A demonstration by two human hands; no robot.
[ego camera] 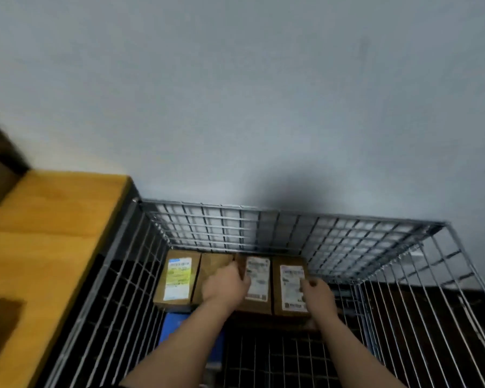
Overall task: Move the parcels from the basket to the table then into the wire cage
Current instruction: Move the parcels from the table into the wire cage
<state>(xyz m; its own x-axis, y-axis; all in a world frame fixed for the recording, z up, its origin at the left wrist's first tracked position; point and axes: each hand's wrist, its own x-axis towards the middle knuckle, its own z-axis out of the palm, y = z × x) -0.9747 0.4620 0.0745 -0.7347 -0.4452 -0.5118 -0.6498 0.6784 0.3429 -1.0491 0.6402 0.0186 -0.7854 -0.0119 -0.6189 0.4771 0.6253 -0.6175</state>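
Reaching down into the wire cage (375, 247) in the lower centre of the frame, both hands are seen at a row of brown parcels set against its far wall. The left hand (224, 284) is curled over the upper left edge of the white-labelled parcel (256, 278) in the middle of the row, apparently gripping it, with an unlabelled parcel (212, 264) just to its left. The right hand (318, 294) lies at the right edge of the right-end parcel (289, 287); its fingers look bent onto the box, but the blur does not allow a firm grip to be told from a mere touch. A parcel with a yellow-and-white label (177, 278) stands at the left end of the row. The wooden table (53, 219) occupies the left of the frame, just beside the cage; the basket is not shown. The step appears to be the seating of parcels in the row. It would be done well if the boxes were pressed flush together, labels kept upward, and the fingers withdrawn straight upward so that the neighbours are not dragged askew.
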